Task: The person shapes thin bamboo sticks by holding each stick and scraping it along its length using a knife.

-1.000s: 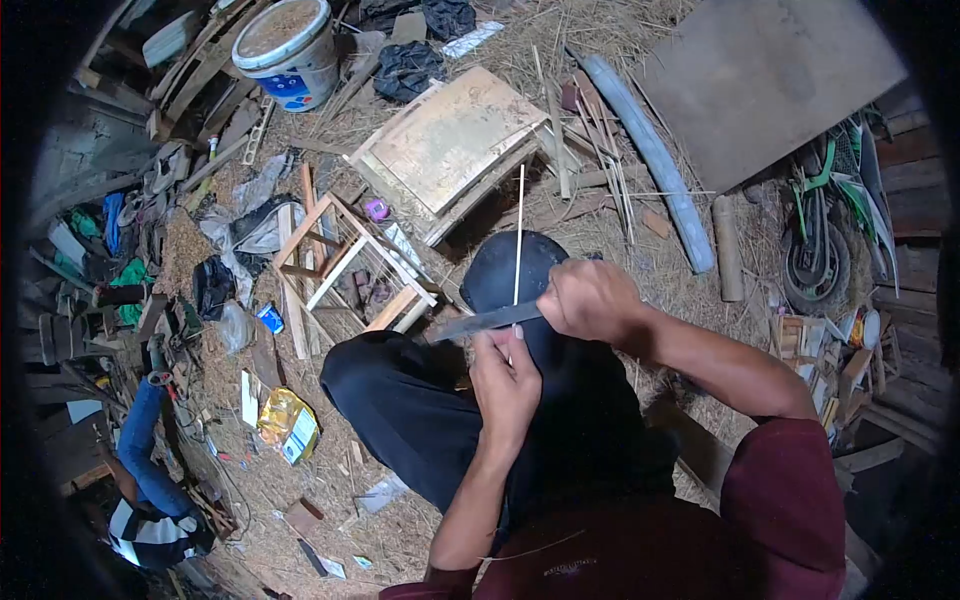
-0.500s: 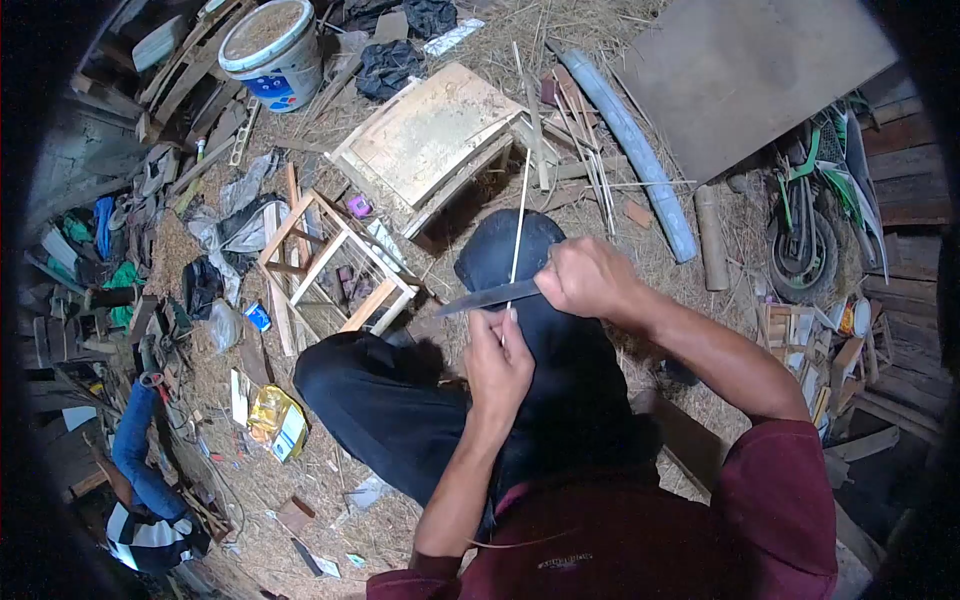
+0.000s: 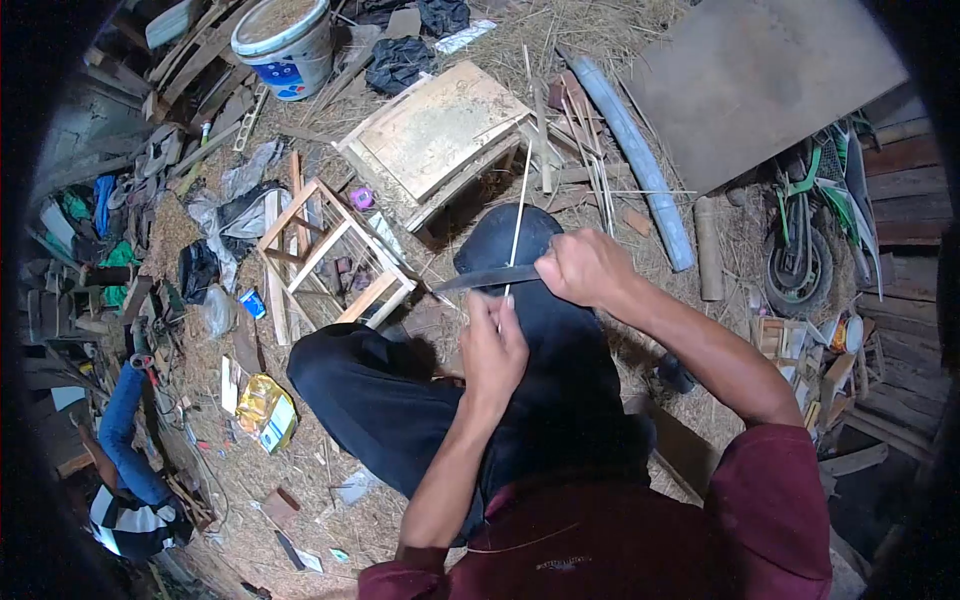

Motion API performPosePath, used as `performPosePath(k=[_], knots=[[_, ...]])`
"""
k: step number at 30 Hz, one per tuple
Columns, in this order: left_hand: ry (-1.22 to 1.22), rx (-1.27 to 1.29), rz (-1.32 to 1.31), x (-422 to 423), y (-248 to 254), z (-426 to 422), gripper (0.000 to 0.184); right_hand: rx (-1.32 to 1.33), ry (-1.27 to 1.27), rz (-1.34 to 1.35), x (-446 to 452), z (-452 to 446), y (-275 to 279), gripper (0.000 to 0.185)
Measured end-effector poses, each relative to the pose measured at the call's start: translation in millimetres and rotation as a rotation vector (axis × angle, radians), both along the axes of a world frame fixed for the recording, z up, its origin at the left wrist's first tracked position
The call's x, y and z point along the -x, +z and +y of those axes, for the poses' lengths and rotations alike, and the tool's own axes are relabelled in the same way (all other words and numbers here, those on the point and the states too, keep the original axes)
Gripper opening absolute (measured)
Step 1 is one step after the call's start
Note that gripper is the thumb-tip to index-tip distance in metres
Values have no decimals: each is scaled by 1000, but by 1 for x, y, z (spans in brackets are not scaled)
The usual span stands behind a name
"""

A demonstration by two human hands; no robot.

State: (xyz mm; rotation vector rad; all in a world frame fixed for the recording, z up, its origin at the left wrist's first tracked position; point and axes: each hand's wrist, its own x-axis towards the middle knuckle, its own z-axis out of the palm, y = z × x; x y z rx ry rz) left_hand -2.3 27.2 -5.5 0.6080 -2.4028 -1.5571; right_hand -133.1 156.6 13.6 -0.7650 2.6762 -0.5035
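Note:
A thin pale stick (image 3: 521, 200) runs up from my left hand (image 3: 492, 347), which pinches its lower end between thumb and fingers. My right hand (image 3: 590, 268) is closed in a fist around the handle of a knife (image 3: 487, 279), and the handle itself is hidden. The dark blade points left and crosses the stick just above my left fingertips. Beneath both lies my thigh in dark trousers (image 3: 560, 370), with the knee bent.
A small wooden frame (image 3: 372, 297) stands left of my knee. Beyond it sits a low wooden bench (image 3: 440, 130). A bucket (image 3: 283, 72), a blue-grey pole (image 3: 632, 155), a large board (image 3: 770, 90) and a green motorbike (image 3: 800, 250) surround the straw-strewn floor.
The knife blade and my left hand have shifted slightly up and away from me, and the blade lies a little more level. Both hands keep their grip. The view has moved slightly.

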Motion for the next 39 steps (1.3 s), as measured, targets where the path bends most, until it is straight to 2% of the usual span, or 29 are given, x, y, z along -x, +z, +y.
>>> performPosePath(k=[2, 5, 7, 11, 13, 17, 20, 21, 24, 25, 28, 31, 32, 34, 39], knots=[[-37, -38, -97, -24, -3, -2, 14, 11, 7, 16, 3, 1, -4, 41], [-34, -34, -108, -82, -2, 1, 15, 27, -78, 16, 6, 2, -12, 44], [-9, -60, -164, -113, 12, -4, 17, 45, -104, 31, 7, 0, -13, 43], [48, -128, -179, -126, 21, -18, 17, 198, -75, 52, 14, -1, -19, 45], [58, -115, -127, -113, 22, -24, 16, 389, -284, 26, 29, 3, -45, 52], [89, -197, -58, -76, 22, -34, 14, 629, -617, -231, 46, -1, -18, 63], [125, -379, -46, -54, 14, -32, 16, 495, -380, -31, 41, 0, -8, 67], [124, -460, -64, -47, 12, -32, 16, 356, -258, 28, 34, 0, 5, 52], [103, -596, -56, -35, 3, -31, 17, 461, -149, 236, 20, 2, 8, 34], [97, -596, -41, -32, 0, -30, 20, 405, -150, 161, 17, 4, 14, 25], [112, -608, -78, -26, 1, -30, 23, 420, -76, 157, 3, 4, 29, 23], [114, -576, -128, -16, -1, -30, 26, 628, 57, 165, -21, -14, 37, 29], [104, -574, -134, -13, -6, -31, 27, 624, 224, 248, -22, -13, 22, 39], [83, -508, -149, -5, -8, -31, 30, 290, 337, 28, -30, -8, 20, 48], [24, -80, -97, 5, 0, -33, 29, 126, 429, 91, -27, -16, 15, 62]])
